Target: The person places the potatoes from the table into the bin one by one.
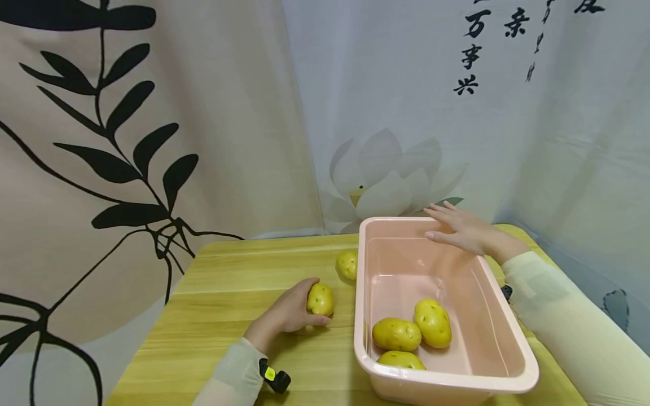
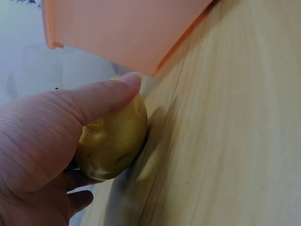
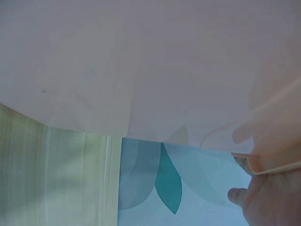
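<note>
My left hand point(image 1: 291, 310) grips a yellow potato point(image 1: 320, 300) between thumb and fingers, close over the wooden table. In the left wrist view, the thumb lies across the top of this potato point(image 2: 115, 136). The pink plastic tub point(image 1: 361, 316) stands to its right. Inside the tub are a potato point(image 1: 433, 323) tilted on the right, another potato point(image 1: 396, 334) beside it, and a third potato point(image 1: 401, 360) partly hidden by the near rim. My right hand point(image 1: 462, 228) holds the tub's far right corner, thumb inside the rim and fingers outside.
One more potato point(image 1: 347, 265) lies on the table point(image 1: 228, 282) against the tub's left side, partly covered by it. A printed curtain point(image 1: 244, 113) hangs right behind the table's far edge. Each wrist carries a small black device, the left one point(image 1: 276, 379) showing a yellow mark.
</note>
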{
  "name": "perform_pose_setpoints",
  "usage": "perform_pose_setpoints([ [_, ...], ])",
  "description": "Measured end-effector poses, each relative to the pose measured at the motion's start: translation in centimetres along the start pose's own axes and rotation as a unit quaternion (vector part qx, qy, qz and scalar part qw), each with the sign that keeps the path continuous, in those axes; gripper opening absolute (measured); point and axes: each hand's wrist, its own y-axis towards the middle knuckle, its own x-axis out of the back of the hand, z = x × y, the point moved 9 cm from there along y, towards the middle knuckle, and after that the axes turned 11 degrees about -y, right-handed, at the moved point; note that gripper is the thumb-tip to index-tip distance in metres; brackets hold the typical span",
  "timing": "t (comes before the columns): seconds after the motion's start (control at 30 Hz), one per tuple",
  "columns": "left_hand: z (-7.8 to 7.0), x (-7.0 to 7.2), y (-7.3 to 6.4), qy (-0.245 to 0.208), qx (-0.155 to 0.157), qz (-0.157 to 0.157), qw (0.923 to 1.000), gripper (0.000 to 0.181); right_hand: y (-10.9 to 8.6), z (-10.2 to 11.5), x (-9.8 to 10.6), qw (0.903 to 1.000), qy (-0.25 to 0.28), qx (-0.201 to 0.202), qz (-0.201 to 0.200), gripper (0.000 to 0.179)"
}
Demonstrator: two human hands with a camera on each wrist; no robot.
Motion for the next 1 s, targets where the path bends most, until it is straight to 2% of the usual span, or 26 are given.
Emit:
perform_pose_setpoints([
  [0.27,0.0,0.2,-0.6,0.007,0.003,-0.019,0.9998,0.103,0.3,-0.1,0.0,1.0,0.002,0.002,0.008,0.077],
  [0.47,0.2,0.2,-0.7,0.012,0.024,-0.032,0.9991,0.103,0.2,-0.2,-0.1,1.0,0.005,0.001,0.007,0.077],
  [0.6,0.3,0.1,-0.6,0.017,0.028,-0.045,0.9985,0.105,0.2,-0.2,-0.2,1.0,0.001,0.0,0.007,0.077],
  [0.8,-0.1,0.0,-0.4,0.039,0.002,-0.058,0.9976,0.107,0.3,-0.2,-0.2,1.0,0.004,0.001,0.009,0.077],
  [1.0,-0.8,-0.5,0.1,0.06,-0.036,-0.054,0.9961,0.104,0.4,-0.3,-0.3,1.0,0.0,0.003,0.006,0.076],
])
